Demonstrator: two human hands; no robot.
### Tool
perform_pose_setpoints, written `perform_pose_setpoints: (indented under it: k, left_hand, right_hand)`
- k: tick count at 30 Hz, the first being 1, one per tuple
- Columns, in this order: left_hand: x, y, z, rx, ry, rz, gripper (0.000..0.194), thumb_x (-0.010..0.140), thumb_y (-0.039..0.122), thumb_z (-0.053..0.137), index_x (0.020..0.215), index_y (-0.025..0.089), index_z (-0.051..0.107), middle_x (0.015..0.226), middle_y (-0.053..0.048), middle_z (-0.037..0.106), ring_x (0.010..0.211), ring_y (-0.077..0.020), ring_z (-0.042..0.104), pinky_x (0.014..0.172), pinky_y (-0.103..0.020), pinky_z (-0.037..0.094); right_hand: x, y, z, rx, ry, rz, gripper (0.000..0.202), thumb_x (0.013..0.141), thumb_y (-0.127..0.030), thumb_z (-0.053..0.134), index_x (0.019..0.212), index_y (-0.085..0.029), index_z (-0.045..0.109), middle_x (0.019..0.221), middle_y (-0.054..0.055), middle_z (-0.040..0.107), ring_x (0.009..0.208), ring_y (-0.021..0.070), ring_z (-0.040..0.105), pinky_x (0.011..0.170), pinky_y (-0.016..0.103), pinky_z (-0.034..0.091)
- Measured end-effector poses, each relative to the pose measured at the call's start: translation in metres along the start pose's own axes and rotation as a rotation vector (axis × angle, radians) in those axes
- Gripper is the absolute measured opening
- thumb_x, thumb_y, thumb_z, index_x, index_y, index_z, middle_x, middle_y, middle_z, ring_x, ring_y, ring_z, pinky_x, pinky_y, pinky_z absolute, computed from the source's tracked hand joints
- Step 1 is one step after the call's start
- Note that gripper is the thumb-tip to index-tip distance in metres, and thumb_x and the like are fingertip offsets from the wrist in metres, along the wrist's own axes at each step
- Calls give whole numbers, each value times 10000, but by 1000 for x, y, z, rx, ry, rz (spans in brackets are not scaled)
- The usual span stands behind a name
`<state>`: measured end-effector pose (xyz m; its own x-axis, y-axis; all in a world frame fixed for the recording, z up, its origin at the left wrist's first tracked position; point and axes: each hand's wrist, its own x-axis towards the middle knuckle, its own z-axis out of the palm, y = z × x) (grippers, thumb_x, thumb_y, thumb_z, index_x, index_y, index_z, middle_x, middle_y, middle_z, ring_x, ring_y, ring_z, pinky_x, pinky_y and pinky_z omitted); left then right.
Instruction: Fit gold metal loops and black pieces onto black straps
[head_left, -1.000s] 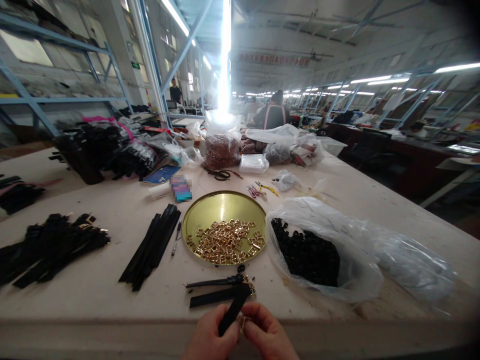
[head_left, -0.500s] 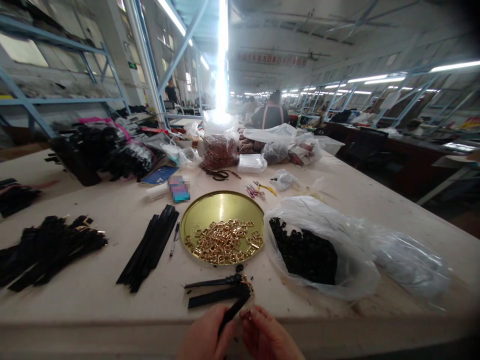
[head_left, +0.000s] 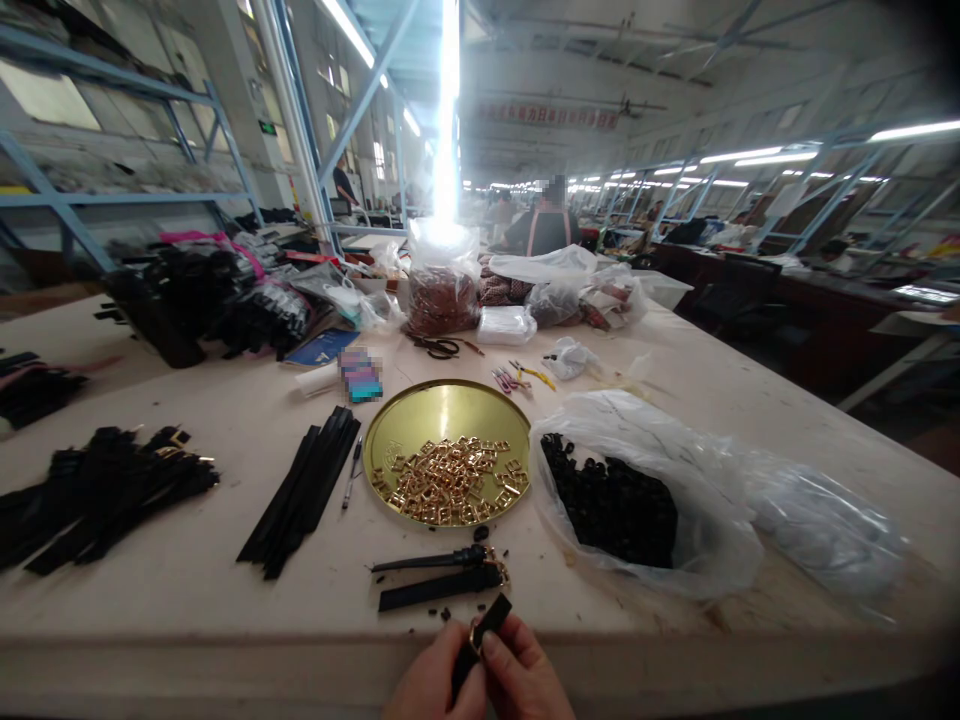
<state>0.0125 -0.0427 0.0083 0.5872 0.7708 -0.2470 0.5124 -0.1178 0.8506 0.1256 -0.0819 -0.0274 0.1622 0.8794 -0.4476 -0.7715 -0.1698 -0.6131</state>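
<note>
At the table's front edge, my left hand (head_left: 433, 675) is closed around a black strap (head_left: 493, 614). A gold buckle (head_left: 474, 634) sits on that strap between my hands. My right hand (head_left: 526, 672) pinches the strap beside the buckle, thumb on top. Just beyond lie two black straps with gold buckles (head_left: 439, 590), with a few small black pieces around them. Behind these, a round gold tray (head_left: 397, 415) bears a heap of gold buckles (head_left: 446, 480). Small black loops (head_left: 619, 510) fill an opened plastic bag (head_left: 720, 560) at the right.
Plain black straps (head_left: 304, 490) and a pen (head_left: 351, 472) lie left of the tray; a pile of buckled straps (head_left: 97, 490) is farther left. Pliers (head_left: 534, 375), scissors (head_left: 435, 346) and stuffed plastic bags (head_left: 444, 290) stand behind. A person (head_left: 549, 225) sits beyond the table.
My hands have come together. The strap's end now sticks out past the gold buckle, between the fingers of my right hand. The view has shifted slightly.
</note>
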Motion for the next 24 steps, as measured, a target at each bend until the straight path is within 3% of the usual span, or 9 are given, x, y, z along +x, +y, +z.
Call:
perform_pose_setpoints:
  k: [3, 9, 14, 18, 24]
  left_hand:
    - [-1, -2, 1, -85, -18, -38, 117, 787, 256, 372, 817, 176, 451, 733, -31, 577, 689, -171, 545, 635, -243, 398]
    - [-3, -7, 0, -231, -36, -45, 245, 821, 380, 352, 724, 184, 461, 660, 6, 513, 639, -139, 493, 602, -219, 382]
    - [-2, -7, 3, -325, -16, -125, 232, 783, 393, 399, 680, 193, 453, 577, 31, 502, 554, -118, 480, 540, -205, 366]
    - [-3, -5, 5, -363, -35, -162, 201, 786, 368, 386, 673, 205, 422, 511, 49, 492, 467, -105, 443, 493, -203, 348]
    - [-4, -2, 5, -338, -8, -125, 254, 809, 407, 375, 673, 200, 432, 534, 38, 498, 505, -112, 469, 506, -204, 360]
  right_hand:
    - [-3, 4, -3, -150, 4, -64, 355, 493, -399, 816, 725, -177, 664, 678, 16, 679, 665, 181, 597, 670, 287, 450]
    - [-8, -5, -2, -326, 21, -120, 381, 557, -519, 737, 675, -166, 655, 578, -12, 607, 561, 125, 483, 568, 239, 378]
    - [-2, -6, -10, -351, -15, -4, 417, 576, -545, 709, 685, -149, 638, 509, -43, 503, 483, 87, 377, 476, 214, 284]
    - [-1, -7, -13, -345, -62, 1, 373, 607, -513, 704, 669, -151, 637, 530, -43, 507, 506, 89, 390, 499, 212, 311]
    - [-3, -12, -9, -341, -116, -22, 385, 590, -423, 755, 853, -156, 668, 695, 3, 641, 628, 124, 509, 601, 232, 390]
